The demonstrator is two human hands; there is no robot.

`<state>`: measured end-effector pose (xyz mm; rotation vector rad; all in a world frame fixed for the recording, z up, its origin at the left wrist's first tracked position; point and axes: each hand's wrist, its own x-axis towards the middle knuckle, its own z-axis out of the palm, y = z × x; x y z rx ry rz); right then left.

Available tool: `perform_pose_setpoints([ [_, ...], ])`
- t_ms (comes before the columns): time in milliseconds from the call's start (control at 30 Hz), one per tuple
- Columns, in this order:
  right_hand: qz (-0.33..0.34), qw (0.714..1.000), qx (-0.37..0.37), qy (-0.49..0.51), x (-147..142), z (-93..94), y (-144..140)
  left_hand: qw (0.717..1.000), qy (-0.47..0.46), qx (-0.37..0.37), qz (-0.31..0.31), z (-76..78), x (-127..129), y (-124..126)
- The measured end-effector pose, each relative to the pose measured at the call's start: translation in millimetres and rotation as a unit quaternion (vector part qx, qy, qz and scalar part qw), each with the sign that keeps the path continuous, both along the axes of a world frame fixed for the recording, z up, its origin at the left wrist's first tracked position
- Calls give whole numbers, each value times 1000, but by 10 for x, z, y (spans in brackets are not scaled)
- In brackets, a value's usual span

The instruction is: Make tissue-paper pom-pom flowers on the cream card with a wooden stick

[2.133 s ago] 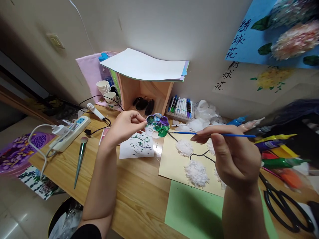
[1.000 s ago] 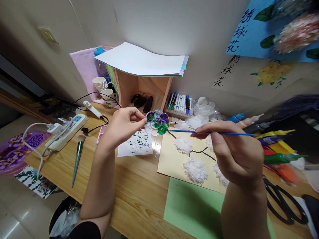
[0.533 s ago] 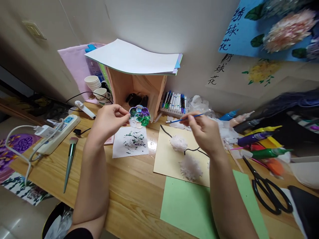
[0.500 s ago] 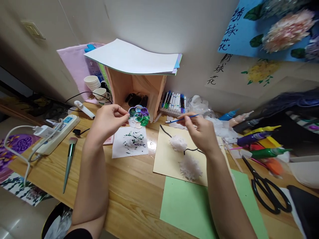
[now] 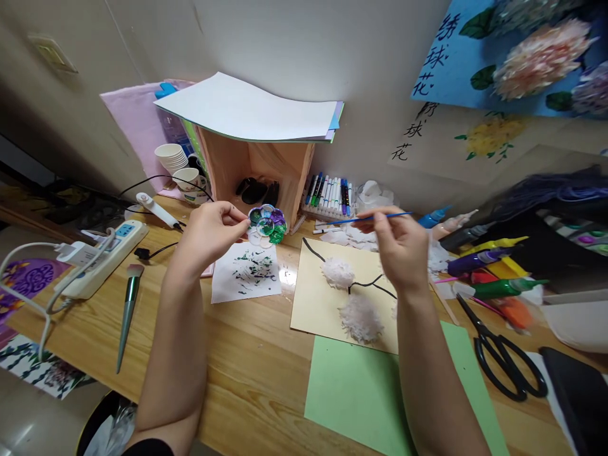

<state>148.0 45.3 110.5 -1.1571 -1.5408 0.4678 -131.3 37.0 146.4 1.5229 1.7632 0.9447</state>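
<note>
Pinched at its left rim, a flower-shaped paint palette (image 5: 266, 224) with green, purple and blue paint is held up by my left hand (image 5: 213, 231). Below it lies a white sheet (image 5: 223, 288) smeared with dark green strokes. My right hand (image 5: 401, 250) grips a thin blue paintbrush (image 5: 342, 221), which lies nearly level above the far edge of a cream card (image 5: 308, 310). Dark branch lines run across the card, and two fluffy white flower heads, an upper one (image 5: 337, 272) and a lower one (image 5: 361, 318), sit on it. My right forearm hides the card's right part.
Green paper (image 5: 351, 386) lies under the card. Black scissors (image 5: 503, 354) and paint bottles (image 5: 508, 288) are on the right. A marker rack (image 5: 330, 196) and pink box (image 5: 266, 164) stand behind. At left are a makeup brush (image 5: 128, 316) and power strip (image 5: 104, 259).
My right hand has moved right and slightly up with the paintbrush, uncovering more of the branch line. The palette remains in my left hand, and the whole view has shifted slightly.
</note>
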Motion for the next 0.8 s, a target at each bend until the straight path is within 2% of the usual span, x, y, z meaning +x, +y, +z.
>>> perform_pose_setpoints([
  [100,-40,995,45,75,153,181,-133,999,-30,-18,-40,-38,80,34],
  [233,-43,983,51,171,281,332,-302,991,-72,-38,-102,-54,225,47],
  [300,-32,982,52,178,280,359,-365,988,-90,-42,-122,-41,286,32],
  [433,9,992,57,112,198,350,-429,985,-105,-46,-131,8,335,-13],
  [567,19,997,59,56,108,219,-337,990,-90,-34,-104,8,250,-2],
  [700,36,999,-28,-6,6,-96,-108,998,-51,-5,-33,-44,94,59],
  [800,39,996,-61,-46,-73,-333,27,999,-34,7,2,-52,12,81],
])
